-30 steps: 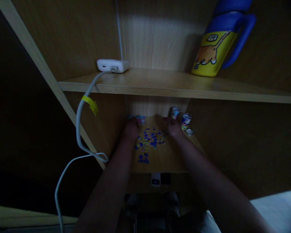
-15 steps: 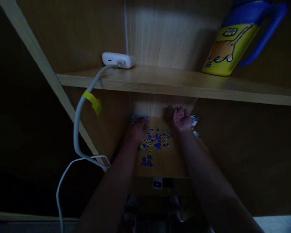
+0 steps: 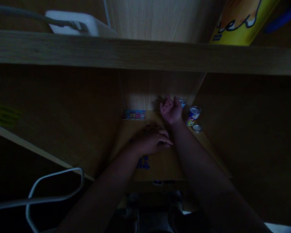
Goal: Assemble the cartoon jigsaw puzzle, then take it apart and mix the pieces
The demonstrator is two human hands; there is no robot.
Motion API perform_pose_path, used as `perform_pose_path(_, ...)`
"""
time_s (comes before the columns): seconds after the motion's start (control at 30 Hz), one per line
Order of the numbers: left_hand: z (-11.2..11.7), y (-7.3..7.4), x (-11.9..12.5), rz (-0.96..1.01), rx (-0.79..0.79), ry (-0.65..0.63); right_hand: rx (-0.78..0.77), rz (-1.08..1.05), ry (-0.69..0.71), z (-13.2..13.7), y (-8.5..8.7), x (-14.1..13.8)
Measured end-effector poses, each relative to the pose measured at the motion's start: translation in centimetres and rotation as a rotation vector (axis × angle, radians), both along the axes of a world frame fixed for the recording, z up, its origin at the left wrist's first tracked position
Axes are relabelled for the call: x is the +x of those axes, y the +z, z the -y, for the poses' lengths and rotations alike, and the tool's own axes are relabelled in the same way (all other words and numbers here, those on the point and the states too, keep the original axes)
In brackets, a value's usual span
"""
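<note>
My left hand (image 3: pixel 153 141) is palm down over the jigsaw pieces (image 3: pixel 143 162) on the lower shelf board, covering most of the pile. Its fingers stretch to the right, with a gap between thumb and forefinger and nothing visible in it. My right hand (image 3: pixel 171 111) is raised near the back panel, palm up, its fingers loosely curled and apart; no object shows in it. A few blue pieces lie uncovered just in front of my left wrist. Behind, against the back panel, is a colourful cartoon picture card (image 3: pixel 134 115).
Right of my right hand are a cartoon-printed can (image 3: pixel 193 116), a round metal lid (image 3: pixel 197 128) and another can (image 3: pixel 181 102). An upper shelf (image 3: pixel 145 53) crosses above, bearing a white charger (image 3: pixel 75 24) and a yellow mug (image 3: pixel 244 27). A white cable (image 3: pixel 50 199) loops at left.
My left hand has moved from beside the picture card to the right and forward over the jigsaw pieces. The view has shifted closer, and the card and cans now show more fully.
</note>
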State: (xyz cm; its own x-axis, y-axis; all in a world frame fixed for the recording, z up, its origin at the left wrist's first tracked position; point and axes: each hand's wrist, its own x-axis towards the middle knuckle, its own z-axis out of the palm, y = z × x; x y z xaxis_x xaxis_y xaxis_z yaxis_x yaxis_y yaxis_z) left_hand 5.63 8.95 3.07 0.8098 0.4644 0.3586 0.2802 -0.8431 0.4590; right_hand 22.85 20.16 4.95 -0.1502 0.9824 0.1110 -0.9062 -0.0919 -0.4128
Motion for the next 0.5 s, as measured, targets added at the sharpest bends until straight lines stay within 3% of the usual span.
perform_pose_path(0.27, 0.68, 0.53, 0.55, 0.033, 0.002, 0.025, -0.046, 0.001, -0.006, 0.86, 0.19, 0.09)
perform_pose_path(0.5, 0.56, 0.19, 0.84, -0.023, 0.097, 0.032, -0.046, 0.055, 0.000, 0.97, -0.11, -0.17)
